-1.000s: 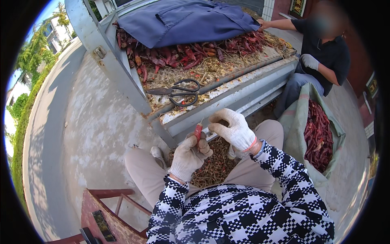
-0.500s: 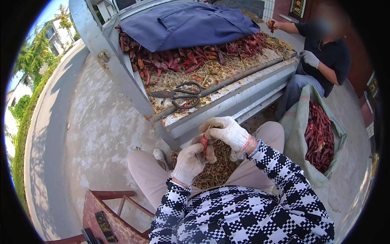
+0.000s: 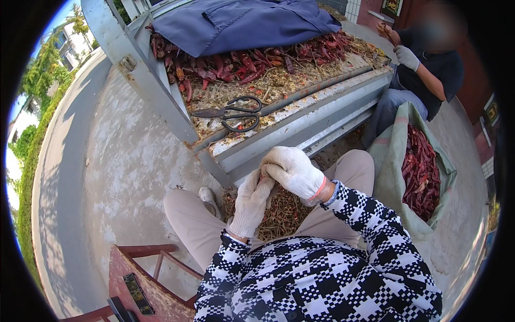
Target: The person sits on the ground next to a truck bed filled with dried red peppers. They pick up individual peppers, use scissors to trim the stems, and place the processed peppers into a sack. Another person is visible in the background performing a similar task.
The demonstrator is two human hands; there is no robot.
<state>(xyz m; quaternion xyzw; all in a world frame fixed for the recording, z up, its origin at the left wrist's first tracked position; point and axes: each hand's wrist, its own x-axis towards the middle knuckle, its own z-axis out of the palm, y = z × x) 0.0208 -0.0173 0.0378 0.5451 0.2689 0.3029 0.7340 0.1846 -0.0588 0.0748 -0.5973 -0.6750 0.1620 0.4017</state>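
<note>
Both my hands wear off-white work gloves and meet over my lap. My left hand (image 3: 251, 201) is closed around a dried red chili pepper (image 3: 265, 175), of which only a sliver shows between the gloves. My right hand (image 3: 292, 170) pinches at the upper end of the same pepper, its fingertips touching the left ones. Below them, between my knees, lies a heap of dry pepper stems (image 3: 284, 214). Beyond my hands, black-handled scissors (image 3: 242, 114) rest on the edge of a truck bed (image 3: 306, 115).
Dried red chilies (image 3: 252, 63) pile on the truck bed under a blue cloth (image 3: 247, 24). At right stands a pale green sack (image 3: 387, 161) filled with chilies (image 3: 421, 180). A co-worker (image 3: 437, 70) sits beyond it, hands raised. A worn red wooden stool (image 3: 161, 292) is at lower left.
My hands have closed together, and the pepper that showed plainly is now mostly covered by the gloves. The co-worker's gloved hand has risen toward the other hand.
</note>
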